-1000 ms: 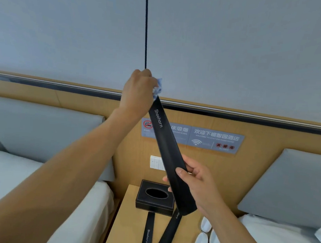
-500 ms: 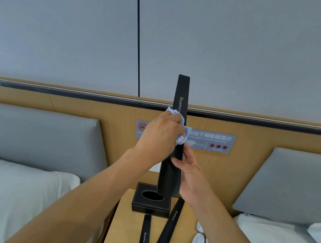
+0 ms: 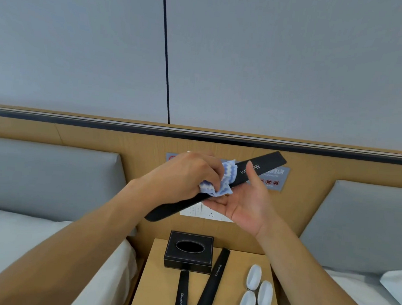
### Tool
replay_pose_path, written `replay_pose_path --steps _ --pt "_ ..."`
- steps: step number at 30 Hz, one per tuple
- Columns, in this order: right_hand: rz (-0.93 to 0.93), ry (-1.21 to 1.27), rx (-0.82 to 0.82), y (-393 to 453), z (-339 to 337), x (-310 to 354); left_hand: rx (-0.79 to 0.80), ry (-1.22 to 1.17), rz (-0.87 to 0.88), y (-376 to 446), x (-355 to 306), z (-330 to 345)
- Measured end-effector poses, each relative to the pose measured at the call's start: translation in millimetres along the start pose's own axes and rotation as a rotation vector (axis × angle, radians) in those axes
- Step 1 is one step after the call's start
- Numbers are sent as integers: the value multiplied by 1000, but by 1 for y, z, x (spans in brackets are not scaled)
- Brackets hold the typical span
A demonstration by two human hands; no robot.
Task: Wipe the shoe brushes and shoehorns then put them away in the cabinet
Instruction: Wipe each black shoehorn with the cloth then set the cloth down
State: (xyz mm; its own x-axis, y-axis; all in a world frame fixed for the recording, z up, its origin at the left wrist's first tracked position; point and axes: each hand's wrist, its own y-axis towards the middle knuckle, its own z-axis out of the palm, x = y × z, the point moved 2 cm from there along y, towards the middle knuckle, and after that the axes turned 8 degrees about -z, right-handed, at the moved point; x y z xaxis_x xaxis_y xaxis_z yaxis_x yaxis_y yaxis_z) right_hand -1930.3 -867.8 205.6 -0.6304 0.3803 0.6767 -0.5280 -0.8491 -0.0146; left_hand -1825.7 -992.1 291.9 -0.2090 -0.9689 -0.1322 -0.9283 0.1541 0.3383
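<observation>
Tilted flat now, shoehorn [image 3: 216,191] rests across open right hand [image 3: 246,203]; left hand [image 3: 189,173] grips cloth [image 3: 219,180] (on it).

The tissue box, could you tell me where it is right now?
The tissue box sits at the back of the nightstand, below the hands, with two shoehorns just in front of it.

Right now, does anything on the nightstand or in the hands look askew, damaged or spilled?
Nothing stands out. The left hand wipes the held shoehorn with a blue cloth, and it rests across the right hand. Two shoehorns lie slightly angled beside the tissue box; nothing is spilled.
</observation>
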Motion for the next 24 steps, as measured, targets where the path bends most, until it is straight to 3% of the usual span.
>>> replay_pose_path --steps 4,10,15,24 --pt "-46 18 -154 6 1 2 -102 29 -40 -6 7 5" --pt "-98 74 -224 4 2 -16 -487 262 -346 -15 13 21" --pt "-130 196 -205 4 6 -33 -465 193 -489 -13 7 36" --pt "-287 216 -198 3 -1 -33 -452 67 -422 -1 -12 42"
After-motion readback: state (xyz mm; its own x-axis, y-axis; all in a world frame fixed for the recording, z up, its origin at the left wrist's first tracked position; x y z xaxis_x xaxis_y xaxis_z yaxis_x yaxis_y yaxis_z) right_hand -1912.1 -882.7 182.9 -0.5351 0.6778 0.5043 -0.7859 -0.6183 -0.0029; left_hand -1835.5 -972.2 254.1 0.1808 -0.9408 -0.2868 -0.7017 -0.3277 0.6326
